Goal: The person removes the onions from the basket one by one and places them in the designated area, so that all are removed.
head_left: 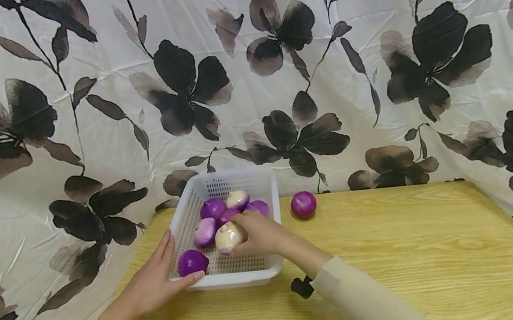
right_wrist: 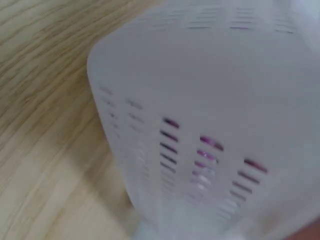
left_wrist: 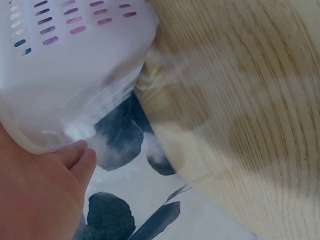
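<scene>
a: what's on the pale wooden table [head_left: 397,249]?

b: a white slotted plastic basket [head_left: 260,184] at ten o'clock, holding purple and pale onions. one loose round purple onion [head_left: 303,204] sits just beside it at three o'clock.

a: the hands?

b: left hand [head_left: 152,281] steadies the basket's near-left rim, fingers fairly straight. right hand [head_left: 259,234] grips a pale peeled onion [head_left: 228,236] inside. looks like mid-placing; next, i'd judge, let go gently.

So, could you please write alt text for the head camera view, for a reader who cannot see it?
A right hand grips a pale onion inside a white slotted basket of purple onions, while the left hand rests on the basket's near left rim. One more purple onion sits on the wooden table, before a floral cloth.
</scene>
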`<state>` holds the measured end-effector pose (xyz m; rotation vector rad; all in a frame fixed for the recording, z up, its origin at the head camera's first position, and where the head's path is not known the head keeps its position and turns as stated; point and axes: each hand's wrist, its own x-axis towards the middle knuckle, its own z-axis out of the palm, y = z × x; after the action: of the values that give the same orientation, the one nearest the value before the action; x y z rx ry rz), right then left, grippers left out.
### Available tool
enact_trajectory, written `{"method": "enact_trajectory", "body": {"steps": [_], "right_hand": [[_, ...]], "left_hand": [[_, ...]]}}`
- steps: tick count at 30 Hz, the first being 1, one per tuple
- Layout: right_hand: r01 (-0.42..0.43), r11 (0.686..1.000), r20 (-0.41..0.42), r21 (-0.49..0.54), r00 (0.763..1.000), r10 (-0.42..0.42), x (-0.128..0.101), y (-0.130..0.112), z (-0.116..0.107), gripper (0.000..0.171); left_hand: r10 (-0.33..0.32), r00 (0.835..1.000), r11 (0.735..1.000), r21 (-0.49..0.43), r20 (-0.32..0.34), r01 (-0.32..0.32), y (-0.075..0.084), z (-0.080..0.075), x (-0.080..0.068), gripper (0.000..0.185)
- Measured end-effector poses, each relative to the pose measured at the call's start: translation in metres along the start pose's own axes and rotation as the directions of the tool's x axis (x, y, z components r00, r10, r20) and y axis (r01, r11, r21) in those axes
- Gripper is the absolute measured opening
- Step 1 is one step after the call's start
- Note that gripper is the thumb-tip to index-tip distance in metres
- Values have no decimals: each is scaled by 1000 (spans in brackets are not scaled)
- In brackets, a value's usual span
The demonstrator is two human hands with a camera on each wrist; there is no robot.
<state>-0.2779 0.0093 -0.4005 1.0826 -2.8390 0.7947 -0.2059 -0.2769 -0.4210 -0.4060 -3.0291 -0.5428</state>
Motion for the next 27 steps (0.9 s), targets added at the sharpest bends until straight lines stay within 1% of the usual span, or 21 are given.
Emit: {"method": "enact_trajectory", "body": {"steps": [5, 11, 13, 16, 19, 22, 27], "right_hand": [[8, 998, -68, 59, 998, -4, -6, 6, -6, 70], [9, 994, -156, 111, 988, 9, -13, 18, -10, 70], [-3, 991, -164, 133, 986, 25, -17, 21, -12, 72], [-15, 984, -162, 179, 986, 44, -21, 23, -18, 73], [-14, 978, -173, 206, 984, 51, -24, 25, -26, 70], [-5, 976, -197, 217, 979, 49, -27, 29, -34, 68], [-27, 974, -231, 223, 970, 80, -33, 41, -42, 65]], "left_hand": [[-7, 1000, 1000, -2, -2, 7, 0, 0, 0, 121], [-3, 1000, 1000, -12, -10, 3, 1, -1, 0, 121], [3, 1000, 1000, -12, -9, -3, 1, 0, -1, 121], [-4, 1000, 1000, -13, -5, 4, 1, 2, -2, 122], [-7, 1000, 1000, -15, -7, 7, 0, 2, -1, 122], [-6, 1000, 1000, -16, -10, 6, 1, 1, 0, 122], [-2, 1000, 1000, -19, -12, 1, 2, -1, 1, 122]]}}
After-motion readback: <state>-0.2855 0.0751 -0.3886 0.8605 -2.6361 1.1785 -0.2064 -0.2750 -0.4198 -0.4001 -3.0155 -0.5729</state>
